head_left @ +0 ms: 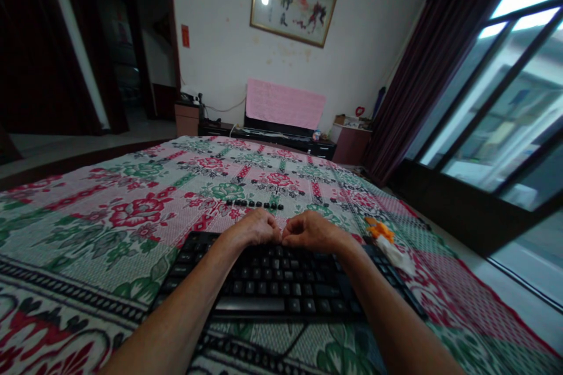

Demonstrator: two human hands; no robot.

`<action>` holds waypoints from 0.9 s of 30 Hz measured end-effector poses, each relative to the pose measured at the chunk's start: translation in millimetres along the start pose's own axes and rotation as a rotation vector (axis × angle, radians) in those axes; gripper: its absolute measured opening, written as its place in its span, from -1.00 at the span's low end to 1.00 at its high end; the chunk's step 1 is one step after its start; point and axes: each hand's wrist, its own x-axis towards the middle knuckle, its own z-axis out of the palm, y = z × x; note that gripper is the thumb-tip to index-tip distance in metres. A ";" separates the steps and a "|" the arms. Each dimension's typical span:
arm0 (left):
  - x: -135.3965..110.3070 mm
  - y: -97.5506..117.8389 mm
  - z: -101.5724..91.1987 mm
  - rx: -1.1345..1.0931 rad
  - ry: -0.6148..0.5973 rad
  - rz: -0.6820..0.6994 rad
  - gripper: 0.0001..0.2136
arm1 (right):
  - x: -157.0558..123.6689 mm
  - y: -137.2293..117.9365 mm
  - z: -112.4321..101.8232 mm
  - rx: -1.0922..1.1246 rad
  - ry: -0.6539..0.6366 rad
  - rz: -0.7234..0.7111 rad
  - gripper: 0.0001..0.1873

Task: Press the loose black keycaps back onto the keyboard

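Note:
A black keyboard (264, 287) lies on a flowered cloth, its space bar toward me. Over its far edge my left hand (260, 226) and my right hand (313, 231) meet, fingertips almost touching. Both hands are closed in a pinch, and what sits between the fingers is too small or hidden to make out. Just beyond them, a short row of loose black keycaps (250, 204) lies on the cloth. My hands and forearms cover parts of the keyboard's upper rows and sides.
The flowered cloth (132, 246) spreads over a wide surface. By the keyboard's right end lie an orange item (379, 229) and a crumpled white tissue or cloth (398, 255). A dark cable (295, 341) runs from the near edge. Farther off stands a low cabinet with a pink cover (285, 104).

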 end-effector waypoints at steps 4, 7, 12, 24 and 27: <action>-5.1 4.2 -3.5 -0.023 -0.035 0.057 -0.81 | -1.5 -2.8 0.3 -0.035 0.005 -0.006 -0.78; -7.9 6.5 -5.9 -0.014 -0.063 0.076 -0.80 | -3.5 -4.1 -1.4 -0.014 0.001 0.000 -0.77; -9.7 5.1 -7.9 -0.021 -0.112 0.119 -0.78 | -5.0 -4.5 -3.3 0.057 -0.014 0.026 -0.76; -6.0 -4.2 -10.7 -0.037 -0.151 0.221 -0.74 | -3.7 0.0 -0.5 0.072 0.024 0.016 -0.77; -4.3 -6.6 -9.9 -0.034 -0.147 0.226 -0.73 | -3.2 0.7 0.4 0.069 0.030 0.030 -0.76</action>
